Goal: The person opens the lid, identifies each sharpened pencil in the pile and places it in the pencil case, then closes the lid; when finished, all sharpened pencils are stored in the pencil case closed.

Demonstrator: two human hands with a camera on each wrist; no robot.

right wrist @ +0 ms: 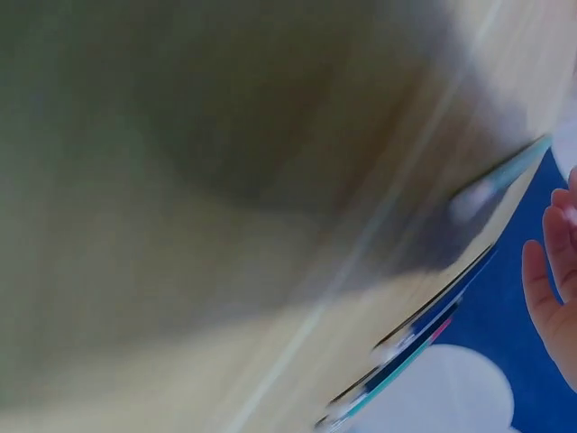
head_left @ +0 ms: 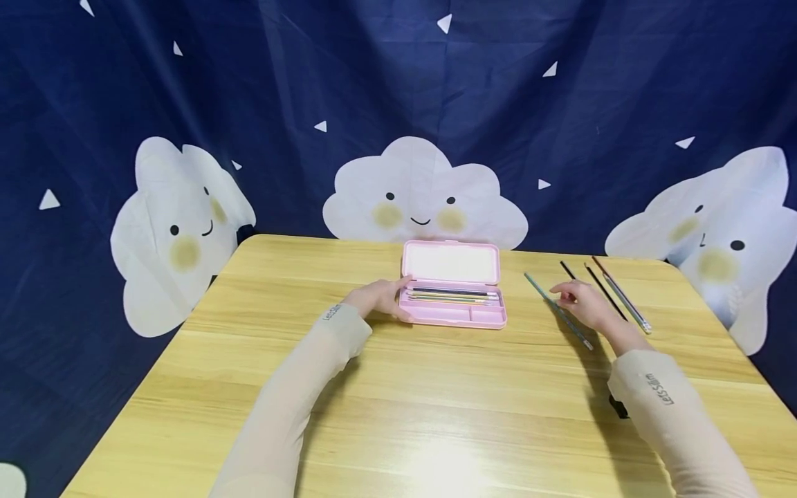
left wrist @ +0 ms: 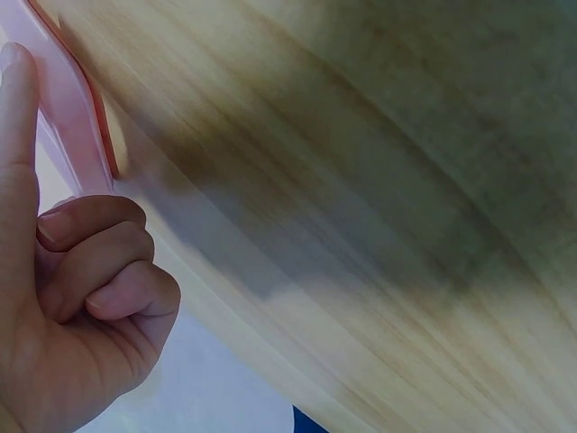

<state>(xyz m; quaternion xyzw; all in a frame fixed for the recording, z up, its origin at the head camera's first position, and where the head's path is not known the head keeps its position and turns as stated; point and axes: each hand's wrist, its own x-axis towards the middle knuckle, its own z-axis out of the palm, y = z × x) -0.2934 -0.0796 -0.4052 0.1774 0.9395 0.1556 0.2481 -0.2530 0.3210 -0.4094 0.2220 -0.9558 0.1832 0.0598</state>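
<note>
Pencil case (head_left: 443, 315) near far table edge (head_left: 311, 240)

Pink rectangular plastic pencil case (head_left: 454, 323): lid (head_left: 451, 261) open, tilted back to 12 o'clock, white inside; several slim pencils (head_left: 448, 295) (dark, yellow etc.) lying lengthwise in far compt. Long teal pencil (head_left: 568, 321) w/ pale eraser: loose, approx 3 o'clock of case, running 10 to 4, eraser at 4. More slim dark-toned pencils (head_left: 607, 291) further out, same dir., roughly parallel.

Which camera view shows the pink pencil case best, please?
The head view: it shows the pink pencil case nearly whole, lid open. The left wrist view catches only one part; the right wrist view does not show it.
</note>
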